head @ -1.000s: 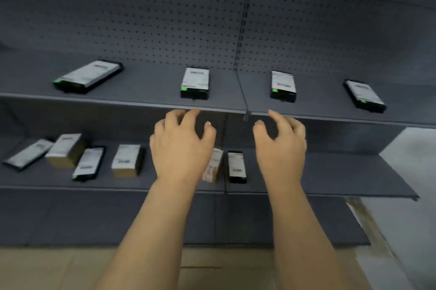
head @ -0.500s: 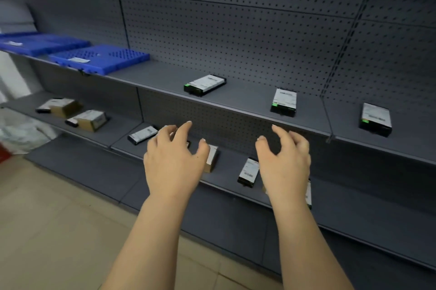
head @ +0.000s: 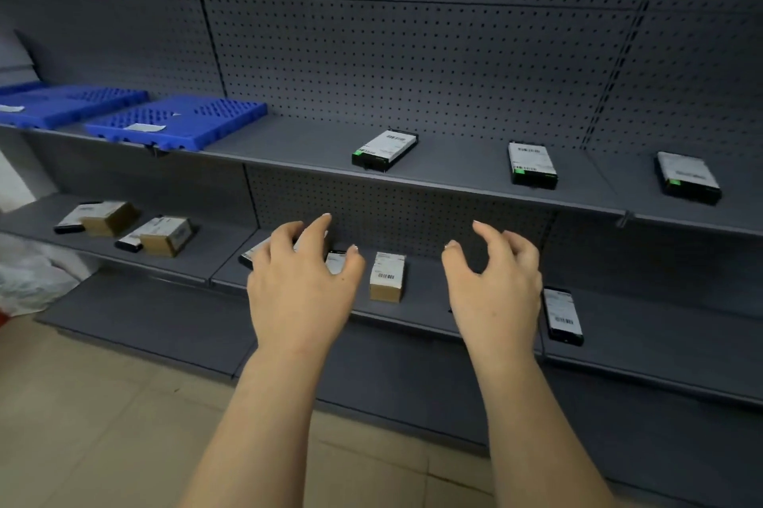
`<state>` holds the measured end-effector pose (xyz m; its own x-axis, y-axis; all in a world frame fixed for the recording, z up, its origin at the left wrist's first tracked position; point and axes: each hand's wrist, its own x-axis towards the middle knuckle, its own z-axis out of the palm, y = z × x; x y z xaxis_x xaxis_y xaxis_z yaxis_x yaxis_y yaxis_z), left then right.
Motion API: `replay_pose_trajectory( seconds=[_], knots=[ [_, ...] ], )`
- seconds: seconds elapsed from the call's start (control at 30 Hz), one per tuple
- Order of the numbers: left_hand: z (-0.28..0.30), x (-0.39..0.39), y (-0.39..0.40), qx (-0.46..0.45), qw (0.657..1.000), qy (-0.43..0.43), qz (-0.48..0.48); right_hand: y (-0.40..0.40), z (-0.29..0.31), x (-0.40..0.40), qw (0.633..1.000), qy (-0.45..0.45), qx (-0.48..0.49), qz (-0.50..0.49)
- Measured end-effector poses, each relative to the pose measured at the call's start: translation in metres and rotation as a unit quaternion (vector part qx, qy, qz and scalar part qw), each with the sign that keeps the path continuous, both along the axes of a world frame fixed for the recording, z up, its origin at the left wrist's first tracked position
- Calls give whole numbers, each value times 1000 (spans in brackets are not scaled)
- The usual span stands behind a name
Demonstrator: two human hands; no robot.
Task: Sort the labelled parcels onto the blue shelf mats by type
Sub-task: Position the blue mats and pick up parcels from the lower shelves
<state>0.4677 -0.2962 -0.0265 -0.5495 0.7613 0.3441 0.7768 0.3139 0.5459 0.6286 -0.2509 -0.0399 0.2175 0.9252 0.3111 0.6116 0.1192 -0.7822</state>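
Note:
My left hand [head: 303, 280] and my right hand [head: 497, 280] hover open and empty in front of the middle shelf. Between them stands a small brown labelled box [head: 387, 277]. A black parcel [head: 562, 315] lies just right of my right hand. Another labelled parcel [head: 336, 261] is partly hidden behind my left hand. Three black parcels with green ends lie on the upper shelf: one [head: 385, 149] at centre, one [head: 531, 164] further right, one [head: 687, 177] at far right. Two blue mats [head: 181, 122] [head: 62, 105] lie at the upper shelf's left end.
Brown boxes [head: 165, 237] [head: 108, 217] and flat black parcels [head: 72, 218] sit on the middle shelf's left section. A grey pegboard wall [head: 413, 53] backs the shelves. A bottom shelf [head: 157, 326] juts out over the beige tiled floor [head: 103, 425]. White plastic [head: 33, 280] lies at far left.
The view has swung left, bringing the blue mats and left shelf section into sight. Both hands stay raised, open and empty, now nearer the brown box on the middle shelf.

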Motion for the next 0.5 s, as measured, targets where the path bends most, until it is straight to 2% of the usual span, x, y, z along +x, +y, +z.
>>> replay_pose_trajectory(
  seconds=[0.3, 0.5],
  knots=[
    [-18, -45, -3, -33, 998, 28, -33, -7, -19, -53, 999, -25, -29, -16],
    [-40, -40, 24, -57, 994, 68, -59, 12, -38, -58, 998, -44, -41, -12]
  ],
)
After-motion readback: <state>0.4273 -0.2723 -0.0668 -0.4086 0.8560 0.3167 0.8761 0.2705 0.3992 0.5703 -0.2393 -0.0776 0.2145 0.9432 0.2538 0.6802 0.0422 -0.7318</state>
